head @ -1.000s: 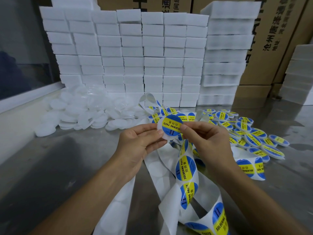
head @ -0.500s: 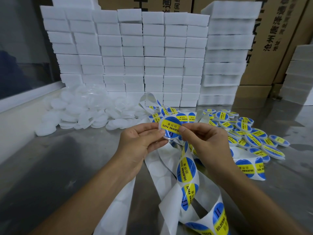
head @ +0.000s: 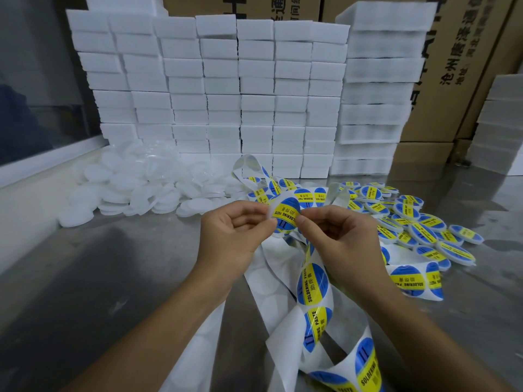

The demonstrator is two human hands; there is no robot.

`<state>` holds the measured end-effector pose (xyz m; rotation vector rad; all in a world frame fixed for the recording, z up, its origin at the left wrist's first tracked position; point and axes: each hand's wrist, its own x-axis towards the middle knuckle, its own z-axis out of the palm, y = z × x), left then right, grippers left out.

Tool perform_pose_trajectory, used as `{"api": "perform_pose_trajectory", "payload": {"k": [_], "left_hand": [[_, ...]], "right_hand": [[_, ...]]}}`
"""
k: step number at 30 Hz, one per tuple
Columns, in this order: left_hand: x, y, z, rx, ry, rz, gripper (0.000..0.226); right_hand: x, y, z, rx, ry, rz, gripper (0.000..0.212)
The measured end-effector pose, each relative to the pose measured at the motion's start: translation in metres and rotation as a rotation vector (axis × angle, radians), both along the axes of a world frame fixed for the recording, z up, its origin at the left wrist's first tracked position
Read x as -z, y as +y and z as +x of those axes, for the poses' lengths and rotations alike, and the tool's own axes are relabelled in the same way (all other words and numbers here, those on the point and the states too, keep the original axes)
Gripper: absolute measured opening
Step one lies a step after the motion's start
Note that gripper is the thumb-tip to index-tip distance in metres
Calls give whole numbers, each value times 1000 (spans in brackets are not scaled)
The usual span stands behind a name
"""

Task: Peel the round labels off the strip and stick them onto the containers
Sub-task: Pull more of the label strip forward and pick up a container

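1. In the head view I see the left hand (head: 235, 236) and the right hand (head: 339, 239) raised together over the metal table (head: 113, 278), fingertips meeting at one round label (head: 285, 217).
2. My read of the left hand: thumb and curled fingers pinch the label's left edge. I cannot tell whether a container sits behind the label.
3. The right hand pinches the same label from the right, thumb on the blue and yellow face, the other fingers curled behind it.
4. The label strip (head: 314, 290) hangs just below the hands and loops down toward the camera, with blue and yellow labels on it; bare backing paper (head: 263, 281) trails beside it under the left wrist.
5. Labelled containers (head: 424, 230) lie heaped on the table to the right, just beyond the right hand, some overlapping each other.
6. Unlabelled white containers (head: 135, 185) are piled at the left rear, well apart from the hands.
7. Behind both piles stands a wall of stacked white foam blocks (head: 220, 89), with a taller stack (head: 379, 89) to its right.
8. Cardboard boxes (head: 458, 80) with printed characters rise behind the foam.
9. Both forearms cross the lower frame and hide part of the strip and table beneath them.
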<state>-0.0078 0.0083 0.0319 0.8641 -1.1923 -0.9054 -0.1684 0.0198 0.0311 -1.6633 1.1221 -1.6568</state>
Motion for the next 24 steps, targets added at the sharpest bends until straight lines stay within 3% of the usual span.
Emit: {"api": "perform_pose_trajectory", "payload": {"k": [12,17,19,22,24], "left_hand": [[2,-1,1,83,-67,-63,34],[2,-3,3,185,55,24,23],[0,-2,4,280,148,76,18],[1,-3,4,384,246,149,31],[1,-3,3,458,242,169,39]], "right_hand": [[1,-4,-5,57,-67,97,6],[0,-3,-5,120,-77,91,31],[-1,-3,-6,122,-59,69,28],[2,-2,-3,73,68,4,20],[5,-1,1,80,143,-52,30]]}}
